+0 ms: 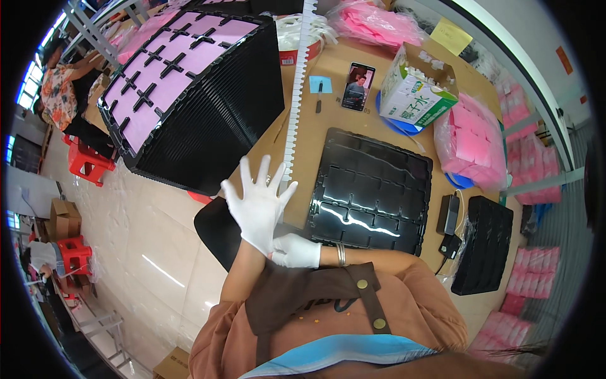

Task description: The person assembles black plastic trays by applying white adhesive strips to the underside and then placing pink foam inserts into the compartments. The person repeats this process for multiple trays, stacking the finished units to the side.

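Both of my hands wear thin white gloves. My left hand is raised with its fingers spread wide and holds nothing. At its wrist my right hand is closed, pinching the cuff of the left glove; the fingertips are partly hidden. Bangles circle my right wrist. Just beyond my right forearm a shiny black plastic tray with moulded compartments lies on the brown cardboard-covered table.
To the left rises a tall stack of black trays topped with pink-lilac sheets. A phone, a small knife, an open carton and bagged pink pieces lie farther back. Black adapters and another tray are right.
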`<state>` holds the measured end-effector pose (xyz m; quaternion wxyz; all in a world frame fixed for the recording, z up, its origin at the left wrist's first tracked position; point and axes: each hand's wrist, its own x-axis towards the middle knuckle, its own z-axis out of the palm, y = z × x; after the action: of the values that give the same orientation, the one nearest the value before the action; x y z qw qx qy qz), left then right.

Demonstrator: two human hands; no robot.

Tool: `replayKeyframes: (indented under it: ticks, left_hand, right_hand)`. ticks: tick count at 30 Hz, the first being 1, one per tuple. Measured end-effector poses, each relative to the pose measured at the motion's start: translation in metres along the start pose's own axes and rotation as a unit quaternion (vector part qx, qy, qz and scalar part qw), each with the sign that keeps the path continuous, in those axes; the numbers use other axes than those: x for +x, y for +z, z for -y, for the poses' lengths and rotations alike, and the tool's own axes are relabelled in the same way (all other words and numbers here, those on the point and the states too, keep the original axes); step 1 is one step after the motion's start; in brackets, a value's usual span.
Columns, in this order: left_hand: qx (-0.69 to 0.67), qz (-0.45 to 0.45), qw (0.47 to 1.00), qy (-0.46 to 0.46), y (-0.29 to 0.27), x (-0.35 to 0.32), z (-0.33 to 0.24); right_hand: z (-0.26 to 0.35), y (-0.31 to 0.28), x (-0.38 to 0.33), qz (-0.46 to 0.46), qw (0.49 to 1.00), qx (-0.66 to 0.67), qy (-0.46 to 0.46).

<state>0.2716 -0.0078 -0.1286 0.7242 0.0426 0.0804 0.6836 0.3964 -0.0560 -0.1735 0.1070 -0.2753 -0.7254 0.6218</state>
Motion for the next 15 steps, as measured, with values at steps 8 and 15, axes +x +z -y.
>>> replayKeyframes:
  ticks: [8, 15]
  left_hand:
    - [0.942, -0.149, 0.299, -0.006, -0.081, 0.019, 0.023]
    - [0.848, -0.159, 0.502, -0.051, -0.084, 0.001, 0.017]
  right_hand:
    - [-0.032, -0.046, 0.012, -0.193, 0.939, 0.187, 0.216]
    - [-0.048, -0.073, 0.032, -0.299, 0.829, 0.413, 0.229]
